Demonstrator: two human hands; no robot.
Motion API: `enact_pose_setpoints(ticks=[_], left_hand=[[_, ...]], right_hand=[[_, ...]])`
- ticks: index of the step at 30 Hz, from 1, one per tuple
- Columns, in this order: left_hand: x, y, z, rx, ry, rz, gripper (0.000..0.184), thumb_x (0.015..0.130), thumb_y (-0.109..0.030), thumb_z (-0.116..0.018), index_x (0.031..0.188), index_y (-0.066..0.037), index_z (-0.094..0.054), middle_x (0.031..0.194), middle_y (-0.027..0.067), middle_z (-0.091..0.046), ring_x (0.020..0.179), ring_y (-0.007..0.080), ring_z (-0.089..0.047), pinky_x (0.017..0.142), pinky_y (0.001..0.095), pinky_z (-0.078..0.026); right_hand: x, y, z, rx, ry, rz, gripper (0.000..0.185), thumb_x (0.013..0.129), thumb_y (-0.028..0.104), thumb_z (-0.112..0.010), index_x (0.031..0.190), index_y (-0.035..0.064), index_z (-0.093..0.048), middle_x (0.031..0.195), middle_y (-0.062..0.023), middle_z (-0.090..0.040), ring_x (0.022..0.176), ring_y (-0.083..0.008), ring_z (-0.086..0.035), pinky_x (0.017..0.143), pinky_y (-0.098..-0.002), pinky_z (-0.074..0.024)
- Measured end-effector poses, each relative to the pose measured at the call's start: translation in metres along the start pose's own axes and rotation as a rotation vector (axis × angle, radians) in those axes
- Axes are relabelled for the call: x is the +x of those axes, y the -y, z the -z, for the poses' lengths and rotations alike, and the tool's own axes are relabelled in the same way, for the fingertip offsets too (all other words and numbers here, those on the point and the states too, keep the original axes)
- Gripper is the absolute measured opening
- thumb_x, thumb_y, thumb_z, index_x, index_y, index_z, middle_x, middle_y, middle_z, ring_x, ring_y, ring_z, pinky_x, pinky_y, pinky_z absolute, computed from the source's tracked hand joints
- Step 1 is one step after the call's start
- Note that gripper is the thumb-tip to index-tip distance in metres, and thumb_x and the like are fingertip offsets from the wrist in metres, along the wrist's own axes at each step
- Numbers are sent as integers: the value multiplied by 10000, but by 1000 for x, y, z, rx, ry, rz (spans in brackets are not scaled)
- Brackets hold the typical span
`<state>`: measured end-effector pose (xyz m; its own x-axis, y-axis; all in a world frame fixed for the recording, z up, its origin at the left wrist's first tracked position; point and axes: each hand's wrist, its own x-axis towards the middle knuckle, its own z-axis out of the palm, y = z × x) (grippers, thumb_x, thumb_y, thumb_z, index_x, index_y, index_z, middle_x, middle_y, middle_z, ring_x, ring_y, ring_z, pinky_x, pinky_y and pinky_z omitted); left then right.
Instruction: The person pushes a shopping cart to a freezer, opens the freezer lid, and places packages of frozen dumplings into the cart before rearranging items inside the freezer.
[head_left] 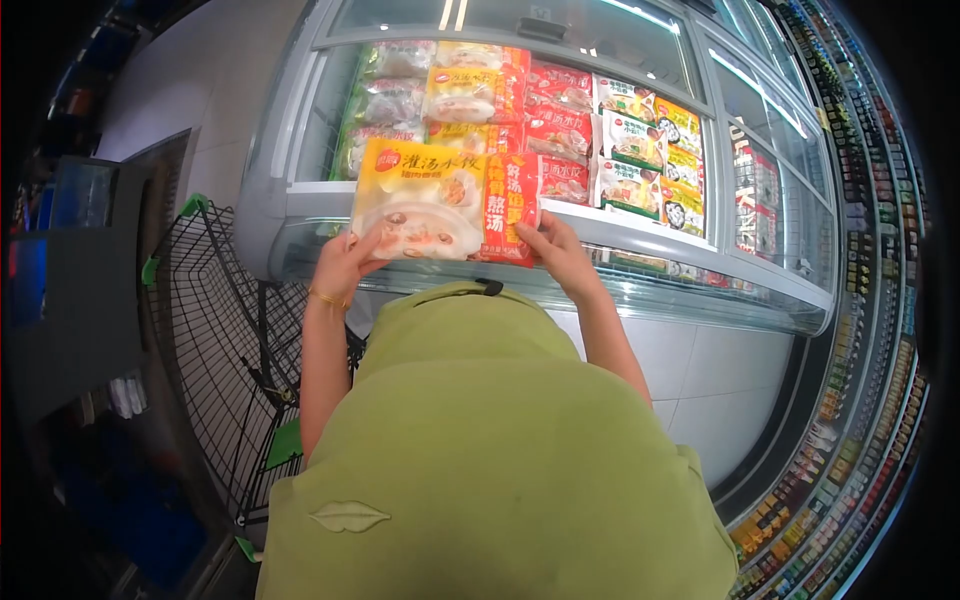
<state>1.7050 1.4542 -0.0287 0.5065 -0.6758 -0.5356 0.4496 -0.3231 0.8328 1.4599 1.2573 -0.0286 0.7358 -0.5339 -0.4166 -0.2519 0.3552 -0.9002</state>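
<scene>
A yellow, white and red bag of frozen dumplings (430,205) is held up flat in front of me, above the near edge of the freezer. My left hand (347,265) grips its lower left corner, thumb on the front. At the right edge, my right hand (556,255) pinches the red side of the bag. The fingers behind the bag are hidden. Just beyond it, more yellow bags (465,95) of the same look lie in the freezer, beside red bags (558,130).
The chest freezer (640,230) has glass sliding lids (520,35) at the back. Green-and-white packets (630,145) and yellow packets (682,165) fill its right part. A black wire shopping cart (215,340) with green corners stands at my left. Stocked shelves (870,250) line the right.
</scene>
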Motion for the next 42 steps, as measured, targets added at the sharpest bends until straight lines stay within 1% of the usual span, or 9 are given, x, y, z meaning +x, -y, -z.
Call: enact_pose_setpoints(ticks=[13, 16, 18, 19, 22, 26, 30, 35, 42], left_hand=[[-2, 2, 7, -25, 39, 37, 307, 881, -225, -631, 1095, -10, -581, 980, 32, -646, 864, 100, -634, 728, 242, -528], [-1, -12, 5, -49, 106, -15, 304, 885, -186, -618, 1110, 15, -593, 996, 73, -644, 878, 122, -642, 691, 249, -535], [6, -17, 6, 6, 100, -29, 297, 883, -198, -622, 1079, 25, -604, 959, 79, -650, 821, 124, -650, 641, 247, -537], [8, -21, 6, 57, 99, -39, 295, 882, -210, -625, 1048, 34, -615, 922, 86, -656, 764, 125, -658, 591, 245, -540], [7, -37, -4, 119, 10, 41, 303, 872, -248, -641, 989, 32, -630, 845, 74, -657, 642, 114, -641, 487, 232, -514], [23, -33, 3, 243, -17, 50, 317, 867, -277, -649, 953, 27, -632, 805, 64, -651, 571, 98, -611, 452, 228, -495], [24, -38, -6, 243, -1, 47, 318, 887, -274, -629, 985, 29, -629, 825, 53, -658, 646, 74, -615, 541, 220, -512], [40, -56, -20, 140, 49, -53, 303, 894, -227, -619, 1022, 47, -614, 903, 58, -657, 735, 73, -613, 624, 219, -512], [150, -104, -41, 467, 154, -110, 280, 887, -185, -616, 1043, 47, -610, 931, 67, -658, 748, 88, -619, 658, 226, -513]], right_hand=[[-9, -4, -11, 61, -19, 40, 344, 934, 309, -549, 1094, 4, -553, 912, -69, -666, 736, -101, -618, 666, -252, -500], [-6, 7, -8, -84, -94, -8, 402, 927, 399, -527, 954, 7, -615, 813, -73, -681, 668, -134, -636, 616, -285, -497], [-10, 26, -5, -757, -312, -2, 462, 905, 449, -530, 783, 17, -639, 681, -83, -665, 604, -198, -644, 579, -327, -486], [-10, 34, -3, -774, -394, 1, 488, 881, 480, -541, 712, 32, -639, 601, -93, -631, 570, -259, -632, 571, -350, -477], [-1, 48, 9, -938, -643, 208, 492, 876, 498, -535, 740, 38, -646, 642, -98, -646, 618, -252, -642, 571, -343, -478], [26, 28, 30, -1090, -498, 375, 493, 883, 486, -542, 761, 17, -636, 731, -141, -638, 667, -306, -605, 592, -378, -451], [38, 46, 17, -929, -159, -35, 612, 840, 590, -531, 864, -11, -646, 787, -183, -659, 761, -349, -636, 709, -419, -483], [74, 32, 21, -467, -130, 85, 326, 852, 304, -645, 770, 35, -482, 616, -49, -530, 569, -85, -448, 508, -290, -371], [161, 47, 61, -92, -88, -63, 169, 876, 188, -603, 838, 42, -525, 676, -8, -538, 584, -59, -486, 485, -231, -371]])
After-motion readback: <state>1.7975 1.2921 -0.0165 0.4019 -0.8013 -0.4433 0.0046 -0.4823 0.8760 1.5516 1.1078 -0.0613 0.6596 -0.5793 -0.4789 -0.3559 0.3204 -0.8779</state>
